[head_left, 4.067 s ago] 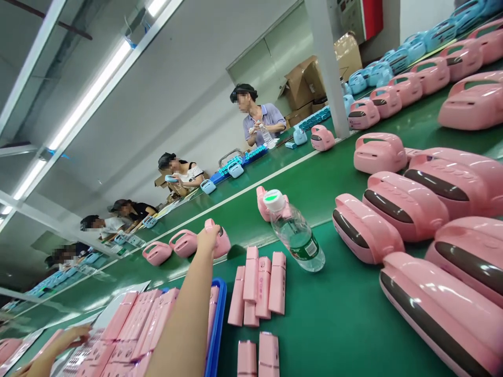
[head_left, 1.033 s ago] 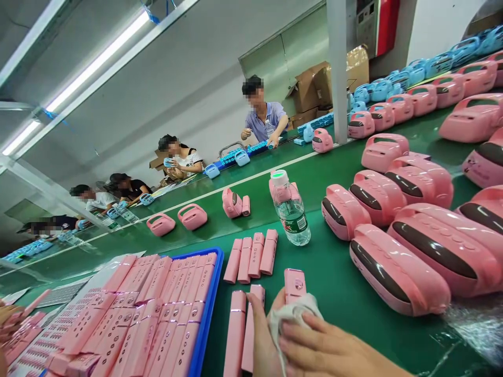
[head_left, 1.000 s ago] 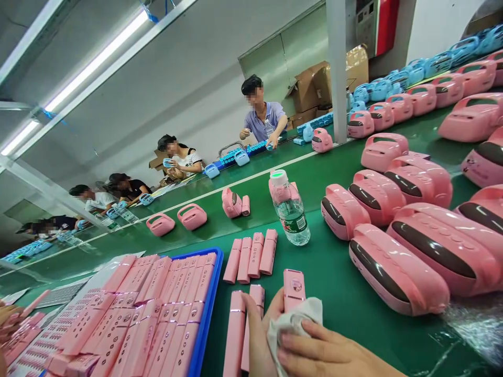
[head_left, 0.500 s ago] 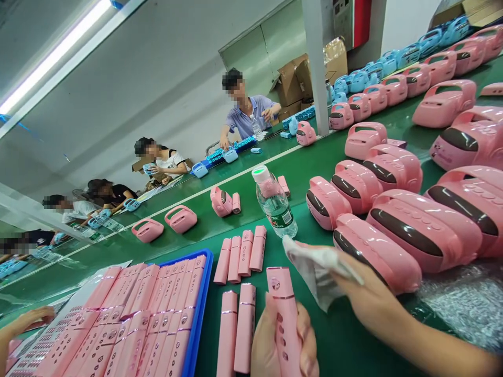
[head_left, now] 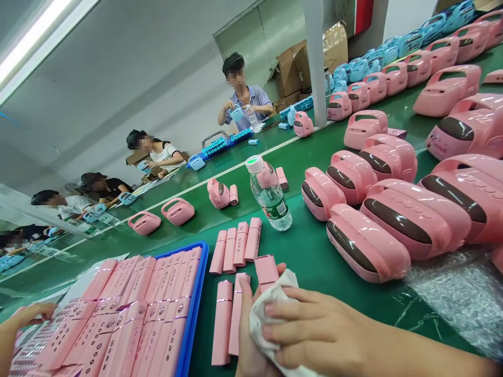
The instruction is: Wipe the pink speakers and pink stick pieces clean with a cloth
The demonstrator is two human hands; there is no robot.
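Note:
A pink stick-shaped handset (head_left: 266, 270) rests in my left hand (head_left: 244, 335), whose thumb and fingers are wrapped around its sides. Only its top end shows; the lower part is covered. My right hand (head_left: 326, 330) presses a white cloth (head_left: 257, 324) over the front of the handset, fingers laid across the cloth. Just left of my hands, two pink handsets (head_left: 222, 324) lie side by side on the green table. Behind them is a short row of several more handsets (head_left: 240, 243).
Packed pink handsets fill a blue tray (head_left: 199, 283) at left, with another person's hand (head_left: 29, 317) beyond it. A water bottle (head_left: 277, 201) stands ahead. Pink speakers (head_left: 367, 243) crowd the right, near clear plastic wrap (head_left: 451, 298). Co-workers sit across the conveyor.
My right hand has brought the cloth left and down onto the handset, covering its buttons. Across the line, a person has lifted a blue speaker.

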